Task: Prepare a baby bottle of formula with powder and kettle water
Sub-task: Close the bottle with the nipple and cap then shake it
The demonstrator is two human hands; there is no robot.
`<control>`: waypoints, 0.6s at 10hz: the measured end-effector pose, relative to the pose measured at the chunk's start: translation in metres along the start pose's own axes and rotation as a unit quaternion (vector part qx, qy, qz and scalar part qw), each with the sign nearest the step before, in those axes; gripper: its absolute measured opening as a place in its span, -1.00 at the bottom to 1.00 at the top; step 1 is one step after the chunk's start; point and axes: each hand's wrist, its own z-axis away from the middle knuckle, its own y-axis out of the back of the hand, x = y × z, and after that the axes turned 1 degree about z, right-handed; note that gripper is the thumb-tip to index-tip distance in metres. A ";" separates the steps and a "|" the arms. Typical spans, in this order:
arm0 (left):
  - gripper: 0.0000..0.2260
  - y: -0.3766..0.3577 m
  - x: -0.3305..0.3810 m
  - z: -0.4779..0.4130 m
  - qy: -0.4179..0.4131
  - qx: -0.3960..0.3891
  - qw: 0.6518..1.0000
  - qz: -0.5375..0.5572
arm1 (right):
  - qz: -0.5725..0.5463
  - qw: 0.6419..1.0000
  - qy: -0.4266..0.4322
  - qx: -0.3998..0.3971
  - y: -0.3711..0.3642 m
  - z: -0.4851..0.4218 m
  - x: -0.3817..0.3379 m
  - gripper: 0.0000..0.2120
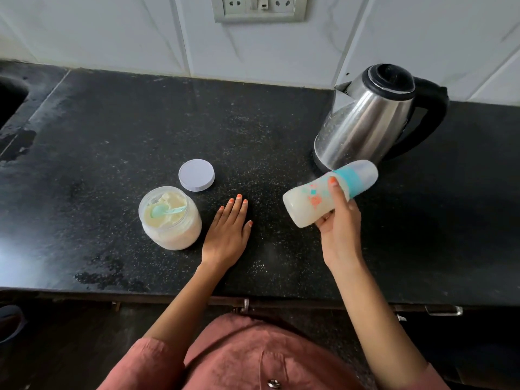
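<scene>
My right hand [339,220] grips a baby bottle [306,201] above the black counter, tilted almost on its side with the teal collar and clear cap pointing up and right. The bottle holds a milky white liquid. My left hand [229,229] rests flat on the counter with straight fingers, just right of an open jar of formula powder [170,220]. A teal scoop [166,211] lies in the powder. The jar's white lid [196,175] lies on the counter behind it. A steel kettle [368,116] with a black handle stands at the back right, lid down.
The black speckled counter [112,136] meets a white tiled wall with a socket panel [259,8] above. A sink edge [11,99] shows at far left. Wet patches lie near the counter's front left. Cabinet handles [444,310] sit below the front edge.
</scene>
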 end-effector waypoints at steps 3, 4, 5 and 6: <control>-0.54 0.004 0.001 0.000 0.005 0.001 1.000 0.010 | 0.102 0.991 -0.004 -0.083 0.004 0.008 0.000 -0.60; -0.54 0.003 0.001 0.000 0.003 0.004 1.000 0.013 | 0.032 0.998 0.007 -0.056 0.004 0.000 -0.004 -0.50; -0.53 0.000 -0.001 -0.001 0.006 0.000 1.000 0.006 | 0.198 0.964 0.016 -0.175 0.003 0.012 0.002 -0.60; -0.53 0.000 -0.001 -0.002 0.010 -0.005 1.000 0.014 | 0.231 0.948 0.022 -0.220 0.003 0.015 0.001 -0.62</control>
